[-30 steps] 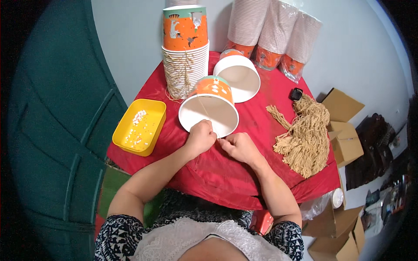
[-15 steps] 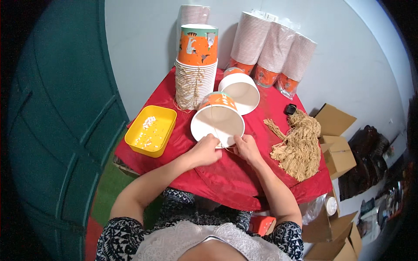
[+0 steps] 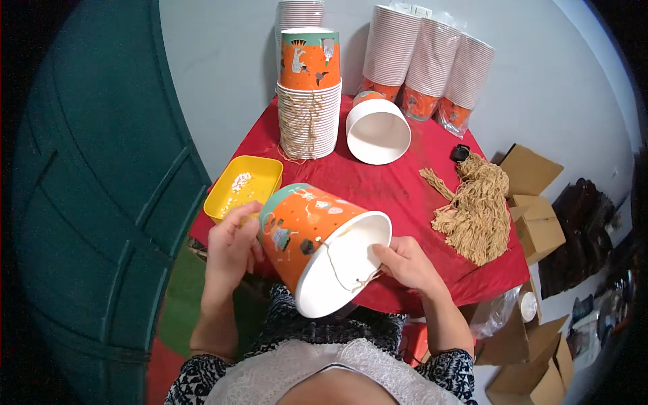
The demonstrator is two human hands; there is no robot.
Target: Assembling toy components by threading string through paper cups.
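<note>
An orange and green paper bucket (image 3: 297,229) with cartoon figures lies tilted above the table's near edge, its white mouth facing me and to the right. My right hand (image 3: 408,263) pinches its rim, thumb on the inside and fingers behind. A thin tan cord (image 3: 332,262) runs from the bucket's side near the rim across the mouth to the rim by my right hand. Beside the green base is my left hand (image 3: 231,246), fingers apart and loosely bent; whether its fingertips touch the bucket is hard to see.
Left on the red-covered table (image 3: 405,196), a yellow tray (image 3: 273,177) holds small white bits. Behind stand a corded bucket stack (image 3: 327,125), a bucket on its side (image 3: 379,135) and wrapped stacks (image 3: 422,64). A tan cord bundle (image 3: 476,209) lies right; cardboard boxes (image 3: 536,229) stand beyond.
The bucket has been lifted off the table toward me and turned, its base now to the left. My left hand has left the rim for the base; my right hand has moved slightly right and nearer.
</note>
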